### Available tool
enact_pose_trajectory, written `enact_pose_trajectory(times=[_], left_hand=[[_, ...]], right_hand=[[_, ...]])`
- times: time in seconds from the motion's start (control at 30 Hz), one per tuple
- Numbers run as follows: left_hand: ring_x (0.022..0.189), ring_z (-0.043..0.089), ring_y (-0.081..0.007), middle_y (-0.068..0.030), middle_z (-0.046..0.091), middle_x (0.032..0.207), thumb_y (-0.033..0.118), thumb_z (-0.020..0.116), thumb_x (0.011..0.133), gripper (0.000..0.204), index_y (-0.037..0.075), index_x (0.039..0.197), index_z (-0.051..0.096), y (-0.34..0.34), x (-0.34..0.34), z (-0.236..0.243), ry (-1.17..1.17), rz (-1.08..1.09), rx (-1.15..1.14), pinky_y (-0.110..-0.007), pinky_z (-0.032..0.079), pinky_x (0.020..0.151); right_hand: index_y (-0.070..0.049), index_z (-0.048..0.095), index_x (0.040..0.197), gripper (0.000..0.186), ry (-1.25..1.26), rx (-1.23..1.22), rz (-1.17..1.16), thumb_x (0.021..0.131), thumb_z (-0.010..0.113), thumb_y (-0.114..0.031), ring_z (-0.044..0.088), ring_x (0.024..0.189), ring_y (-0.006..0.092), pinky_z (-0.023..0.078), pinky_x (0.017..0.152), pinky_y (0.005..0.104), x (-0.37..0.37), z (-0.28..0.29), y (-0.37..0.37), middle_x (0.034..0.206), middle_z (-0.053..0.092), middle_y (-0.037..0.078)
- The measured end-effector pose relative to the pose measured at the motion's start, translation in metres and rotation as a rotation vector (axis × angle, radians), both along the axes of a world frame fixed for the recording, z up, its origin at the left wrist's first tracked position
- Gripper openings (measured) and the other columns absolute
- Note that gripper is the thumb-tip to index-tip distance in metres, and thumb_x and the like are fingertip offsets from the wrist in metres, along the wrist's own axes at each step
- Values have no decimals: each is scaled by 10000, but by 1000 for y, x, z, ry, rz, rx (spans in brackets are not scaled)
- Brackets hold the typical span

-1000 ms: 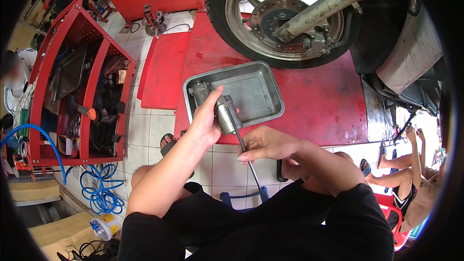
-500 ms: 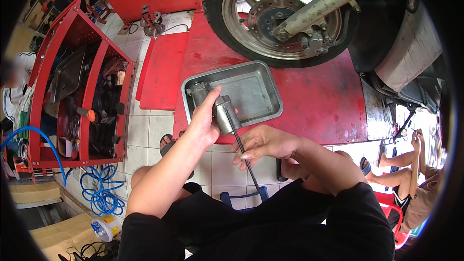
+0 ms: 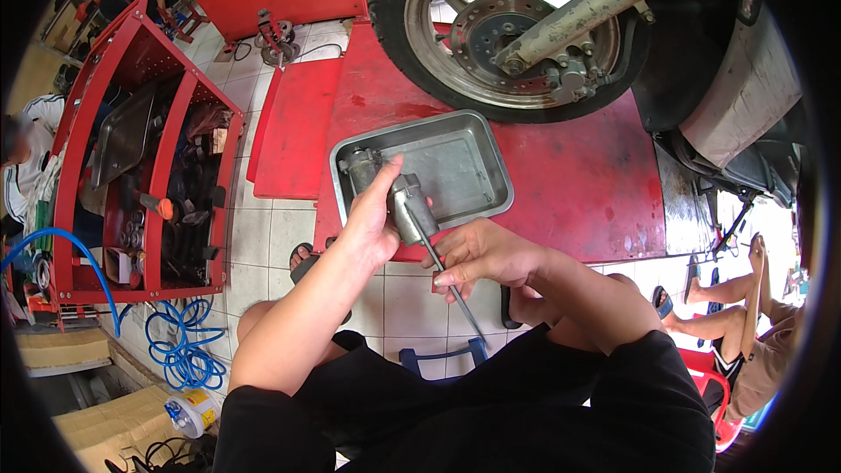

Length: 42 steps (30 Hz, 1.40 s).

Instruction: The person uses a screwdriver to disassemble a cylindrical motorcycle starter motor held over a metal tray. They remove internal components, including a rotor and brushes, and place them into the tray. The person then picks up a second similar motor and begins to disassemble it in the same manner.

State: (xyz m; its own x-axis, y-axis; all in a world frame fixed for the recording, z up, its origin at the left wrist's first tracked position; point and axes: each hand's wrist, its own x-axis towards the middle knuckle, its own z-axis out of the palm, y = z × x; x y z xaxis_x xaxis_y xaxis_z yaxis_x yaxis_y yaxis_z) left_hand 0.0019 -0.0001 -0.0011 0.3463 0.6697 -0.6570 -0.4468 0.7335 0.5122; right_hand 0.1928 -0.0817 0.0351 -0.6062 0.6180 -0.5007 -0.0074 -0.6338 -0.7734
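Observation:
My left hand (image 3: 375, 221) is wrapped round a grey cylindrical metal machine part (image 3: 411, 213), thumb on top. It holds the part tilted over the near left of a shallow metal tray (image 3: 496, 144). At the part's near end stands a long thin metal rod (image 3: 465, 311), which slants down toward my lap. My right hand (image 3: 492, 254) pinches this rod between thumb and fingers, a little below the part. How the rod's tip meets the part is hard to make out.
The tray rests on a red platform (image 3: 578, 184), in front of a motorcycle wheel (image 3: 399, 44) with a brake disc. A red tool rack (image 3: 166, 184) stands at left above a coiled blue hose (image 3: 186, 346). At far right sits another person (image 3: 762, 355).
My right hand has shifted slightly up the rod, its fingers now curled closer round it. The rod looks lighter and lies a little differently. My left hand keeps its hold on the part.

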Motion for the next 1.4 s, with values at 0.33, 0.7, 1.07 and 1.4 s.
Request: enact_pose_trajectory(times=[0.33, 0.7, 1.07, 1.4], left_hand=[[834, 656, -299, -106, 626, 916, 467, 768, 857, 507, 61, 1077, 560, 2, -2, -3, -17, 15, -24, -481, 579, 780], [834, 665, -287, -96, 610, 976, 425, 789, 850, 549, 78, 1187, 530, 3, -2, -4, -17, 61, -29, -480, 582, 734], [786, 652, -274, -73, 613, 905, 423, 787, 855, 482, 76, 1104, 565, 5, -2, 3, -1, 102, -44, -457, 568, 707], [788, 662, -273, -83, 614, 905, 422, 797, 847, 509, 58, 1110, 559, 1, -1, 2, -12, 78, -26, -446, 575, 697]], right_hand=[[81, 634, 1136, 336, -119, 89, 43, 917, 737, -153, 662, 780, 146, 512, 712, 264, 5, -8, 4, 916, 719, 114], [89, 620, 1124, 346, -109, 142, -2, 941, 710, -190, 694, 749, 182, 547, 649, 265, 9, -4, 3, 882, 687, 122], [46, 633, 1019, 247, -93, 37, -2, 1002, 622, -200, 684, 808, 178, 551, 707, 282, 10, 0, 3, 910, 703, 117], [47, 631, 1022, 242, -79, 41, 28, 1004, 613, -193, 683, 815, 181, 553, 713, 286, 9, -2, 5, 914, 699, 123]])
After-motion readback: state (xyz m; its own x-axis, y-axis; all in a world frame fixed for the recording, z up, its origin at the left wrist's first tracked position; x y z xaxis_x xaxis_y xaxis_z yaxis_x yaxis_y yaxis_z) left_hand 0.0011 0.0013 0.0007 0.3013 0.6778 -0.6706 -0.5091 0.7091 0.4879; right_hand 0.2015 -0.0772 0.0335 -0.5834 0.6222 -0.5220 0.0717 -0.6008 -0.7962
